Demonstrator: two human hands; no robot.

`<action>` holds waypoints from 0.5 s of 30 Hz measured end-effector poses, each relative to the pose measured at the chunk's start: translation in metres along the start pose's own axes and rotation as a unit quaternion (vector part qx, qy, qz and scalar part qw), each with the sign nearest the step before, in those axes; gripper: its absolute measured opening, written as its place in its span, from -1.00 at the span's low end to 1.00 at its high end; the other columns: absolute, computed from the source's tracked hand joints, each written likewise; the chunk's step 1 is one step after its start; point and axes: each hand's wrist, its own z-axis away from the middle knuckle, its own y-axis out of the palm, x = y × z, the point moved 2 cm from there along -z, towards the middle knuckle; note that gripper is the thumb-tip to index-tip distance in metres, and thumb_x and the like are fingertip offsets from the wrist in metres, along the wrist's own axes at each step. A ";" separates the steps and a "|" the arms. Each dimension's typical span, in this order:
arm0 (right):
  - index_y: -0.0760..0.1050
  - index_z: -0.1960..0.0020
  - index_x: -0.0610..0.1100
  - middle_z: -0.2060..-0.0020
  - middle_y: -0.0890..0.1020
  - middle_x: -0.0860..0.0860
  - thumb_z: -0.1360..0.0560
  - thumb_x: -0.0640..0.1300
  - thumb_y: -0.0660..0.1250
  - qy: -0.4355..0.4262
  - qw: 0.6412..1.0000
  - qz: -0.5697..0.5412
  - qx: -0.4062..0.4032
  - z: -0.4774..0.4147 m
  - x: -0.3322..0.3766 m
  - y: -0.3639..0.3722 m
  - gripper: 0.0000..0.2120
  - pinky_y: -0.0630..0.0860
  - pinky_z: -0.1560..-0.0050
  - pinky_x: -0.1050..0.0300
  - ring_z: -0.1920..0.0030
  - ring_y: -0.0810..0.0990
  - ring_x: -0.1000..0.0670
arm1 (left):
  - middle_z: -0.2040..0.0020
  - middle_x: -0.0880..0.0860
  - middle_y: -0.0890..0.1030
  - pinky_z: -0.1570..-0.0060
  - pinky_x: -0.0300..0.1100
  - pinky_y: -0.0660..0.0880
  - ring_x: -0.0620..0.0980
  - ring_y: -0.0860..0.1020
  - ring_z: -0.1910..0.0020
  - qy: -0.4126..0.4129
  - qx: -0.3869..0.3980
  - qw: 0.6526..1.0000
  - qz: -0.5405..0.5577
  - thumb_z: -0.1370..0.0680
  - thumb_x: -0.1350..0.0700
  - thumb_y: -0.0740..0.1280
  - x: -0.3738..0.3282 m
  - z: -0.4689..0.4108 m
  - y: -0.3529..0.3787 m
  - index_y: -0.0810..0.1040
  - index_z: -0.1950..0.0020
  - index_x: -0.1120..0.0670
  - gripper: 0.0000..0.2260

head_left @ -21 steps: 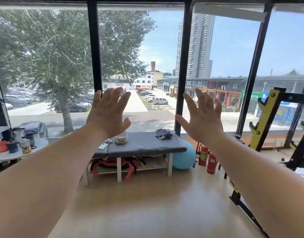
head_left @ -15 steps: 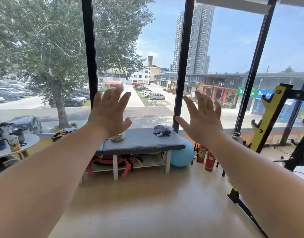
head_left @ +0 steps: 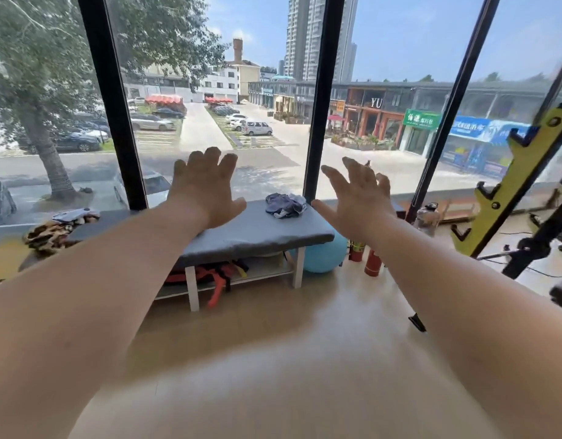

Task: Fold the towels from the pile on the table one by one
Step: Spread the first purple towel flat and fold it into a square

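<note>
I had closed in on the worktop (head_left: 257,232); it loomed larger than a moment before. Left grip (head_left: 206,188) and right grip (head_left: 359,201) stayed spread wide, holding nothing; the towels (head_left: 286,205) lay between them, farther off, untouched.

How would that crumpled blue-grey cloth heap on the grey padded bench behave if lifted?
Probably floppy: the crumpled blue-grey cloth heap lies in soft folds, so it would likely droop. It looks light for its bulk. Pieces may slip apart, being loosely piled on the grey padded bench.
</note>
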 end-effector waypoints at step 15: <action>0.09 -0.59 0.15 -0.62 0.04 -0.06 -0.56 0.39 0.08 0.024 0.981 -0.076 0.175 -0.196 -0.083 0.238 -0.33 0.11 -0.49 -0.37 -0.60 0.05 -0.18 | -0.44 0.06 0.30 -0.27 0.18 0.41 0.19 0.34 -0.39 0.007 0.164 0.986 0.019 -0.44 -0.38 0.25 -0.033 -0.210 0.218 0.18 -0.51 -0.07 -0.26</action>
